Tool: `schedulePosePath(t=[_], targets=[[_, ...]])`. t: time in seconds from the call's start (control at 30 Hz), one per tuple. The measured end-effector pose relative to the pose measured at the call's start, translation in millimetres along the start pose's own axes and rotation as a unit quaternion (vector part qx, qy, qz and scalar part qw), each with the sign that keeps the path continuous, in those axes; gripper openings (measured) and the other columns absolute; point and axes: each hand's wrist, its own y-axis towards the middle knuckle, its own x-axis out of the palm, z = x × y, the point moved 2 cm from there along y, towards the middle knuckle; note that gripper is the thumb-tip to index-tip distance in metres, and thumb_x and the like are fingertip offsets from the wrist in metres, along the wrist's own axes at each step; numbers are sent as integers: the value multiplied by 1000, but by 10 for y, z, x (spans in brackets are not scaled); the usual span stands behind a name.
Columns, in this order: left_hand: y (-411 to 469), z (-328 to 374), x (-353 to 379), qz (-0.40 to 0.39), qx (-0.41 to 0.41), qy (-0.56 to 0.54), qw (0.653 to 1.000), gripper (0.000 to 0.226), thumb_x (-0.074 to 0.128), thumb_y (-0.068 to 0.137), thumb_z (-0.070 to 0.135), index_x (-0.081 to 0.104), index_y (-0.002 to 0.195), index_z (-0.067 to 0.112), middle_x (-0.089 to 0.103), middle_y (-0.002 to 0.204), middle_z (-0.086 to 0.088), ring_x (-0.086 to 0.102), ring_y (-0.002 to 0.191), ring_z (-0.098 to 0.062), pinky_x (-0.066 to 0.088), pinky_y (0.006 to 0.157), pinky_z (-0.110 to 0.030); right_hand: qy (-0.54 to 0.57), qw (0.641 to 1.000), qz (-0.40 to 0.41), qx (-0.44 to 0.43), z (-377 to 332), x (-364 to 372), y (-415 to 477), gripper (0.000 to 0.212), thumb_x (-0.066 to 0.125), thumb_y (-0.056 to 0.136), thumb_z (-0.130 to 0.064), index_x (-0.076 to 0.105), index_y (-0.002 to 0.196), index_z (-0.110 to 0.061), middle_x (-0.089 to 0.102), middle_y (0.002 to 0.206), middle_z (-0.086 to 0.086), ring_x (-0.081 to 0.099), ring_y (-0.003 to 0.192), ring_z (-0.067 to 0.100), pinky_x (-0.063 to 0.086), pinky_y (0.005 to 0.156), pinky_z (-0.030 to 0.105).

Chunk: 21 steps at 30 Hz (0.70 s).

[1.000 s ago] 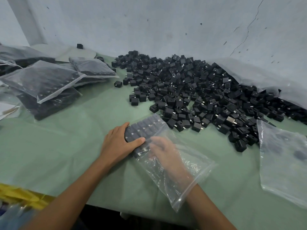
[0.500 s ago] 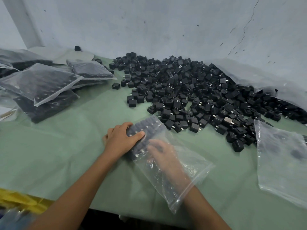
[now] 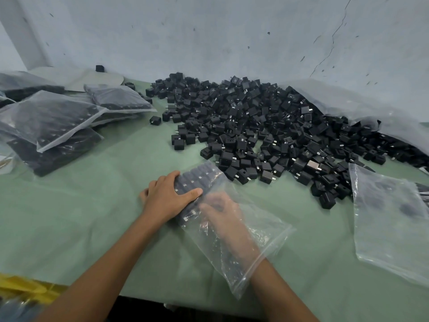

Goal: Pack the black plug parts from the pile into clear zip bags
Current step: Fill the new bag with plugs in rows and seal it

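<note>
Partly hidden: right hand [image 3: 220, 212] inside clear bag [image 3: 262, 240], grip unclear | left hand [image 3: 167, 198] clasps bagged plugs [image 3: 197, 177]

Dim, cool light falls evenly, with only faint shadows beside the left hand [image 3: 167, 198]. The bag [image 3: 262, 238] over the right hand [image 3: 222, 212] has a dull sheen and hazes it. Far from the hands, the edges bend and smear.

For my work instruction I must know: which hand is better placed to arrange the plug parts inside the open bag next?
Probably the right. The right hand is inside the clear zip bag, near the plug parts; the left hand grips them from outside.
</note>
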Motion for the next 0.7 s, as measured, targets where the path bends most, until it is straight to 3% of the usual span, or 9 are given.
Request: schedulePosePath(t=[0.27,0.5,0.63,0.7], targets=[[-16,20,-33,-10,-13,0,1000,118,40,48,100,38,149,39,49,146,5,42,136,-27,27,111,-47,-44,999,9,-1,-5,2,-31,17,70,87,-36,65,103,-35,71,99,-17,65,92,-9,53,80,17],[-23,2,-35,2,-4,-5,1000,113,45,52,99,42,147,37,52,144,3,45,134,-29,29,111,-48,-14,992,-113,54,41,-533,-491,24,70,92,-14,67,114,-23,70,113,-1,68,99,12,55,84,25],[9,-22,-10,17,4,3,1000,101,57,64,92,45,146,35,53,144,0,47,132,-31,32,111,-51,-93,976,-176,90,-60,-1336,-798,15,68,92,-8,79,90,-19,73,89,10,66,79,15,52,73,25],[17,-21,0,20,4,8,1000,99,58,65,91,46,146,34,53,144,-1,48,131,-32,33,111,-52,-164,970,-149,102,-127,-1737,-780,17,67,91,-7,78,85,-19,69,79,6,58,72,12,47,67,25]])
